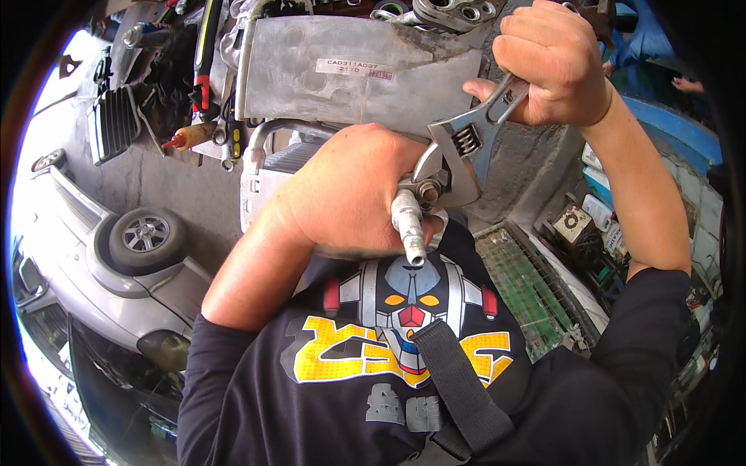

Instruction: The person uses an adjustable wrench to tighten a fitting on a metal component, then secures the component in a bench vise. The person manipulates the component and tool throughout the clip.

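Note:
An adjustable wrench (466,182) spans the middle of the view, its jaws set around a small metal fitting (408,217) with a stepped, tube-like end pointing toward me. My left hand (342,186) is closed around the body of that fitting; its fingers and most of the part are hidden behind the palm. Higher up on the right, my right hand (556,66) grips the wrench handle in a fist, thumb reaching left. Just beyond both hands lies a wide, flat grey metal part (350,70) with a label on it.
Left of the grey part lie a long red, yellow and black tool (203,78), a red-tipped bottle (193,137) and ring spanners (227,147). A silver car (140,272) stands at left. A green grated rack (524,287) is at right. Another person's hand (688,84) shows far right.

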A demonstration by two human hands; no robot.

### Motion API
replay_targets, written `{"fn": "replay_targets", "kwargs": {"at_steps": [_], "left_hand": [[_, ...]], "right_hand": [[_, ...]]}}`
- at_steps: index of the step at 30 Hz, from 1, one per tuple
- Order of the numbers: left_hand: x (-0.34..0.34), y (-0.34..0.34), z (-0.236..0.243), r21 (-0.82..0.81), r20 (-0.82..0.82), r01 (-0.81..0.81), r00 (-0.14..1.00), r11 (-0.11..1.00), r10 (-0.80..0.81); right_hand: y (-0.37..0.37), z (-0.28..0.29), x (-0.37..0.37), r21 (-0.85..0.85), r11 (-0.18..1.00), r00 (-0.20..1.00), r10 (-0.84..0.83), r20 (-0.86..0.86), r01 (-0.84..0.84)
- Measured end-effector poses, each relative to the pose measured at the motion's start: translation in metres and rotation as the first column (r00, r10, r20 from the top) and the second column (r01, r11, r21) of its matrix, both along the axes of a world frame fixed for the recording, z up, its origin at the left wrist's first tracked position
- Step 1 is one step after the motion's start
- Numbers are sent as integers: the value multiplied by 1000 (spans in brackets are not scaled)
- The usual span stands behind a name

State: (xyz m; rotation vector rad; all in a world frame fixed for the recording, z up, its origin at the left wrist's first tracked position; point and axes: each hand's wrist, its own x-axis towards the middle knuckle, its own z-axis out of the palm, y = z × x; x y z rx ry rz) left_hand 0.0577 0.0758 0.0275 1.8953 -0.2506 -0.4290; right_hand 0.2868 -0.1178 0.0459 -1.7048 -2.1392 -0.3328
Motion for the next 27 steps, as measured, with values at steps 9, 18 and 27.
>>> {"fn": "replay_targets", "kwargs": {"at_steps": [9,18,27], "left_hand": [[2,-5,-2,75,59,17,998,997,-21],[-9,-5,-2,-11,144,-71,987,997,72],[-70,50,15,390,259,-133,965,911,30]], "right_hand": [[-37,25,11,-81,985,977,-137,161,152],[-187,-41,-131,-556,441,318,-897,-308,704],[-208,-188,-382,-896,194,-608,-675,-418,400]]}}
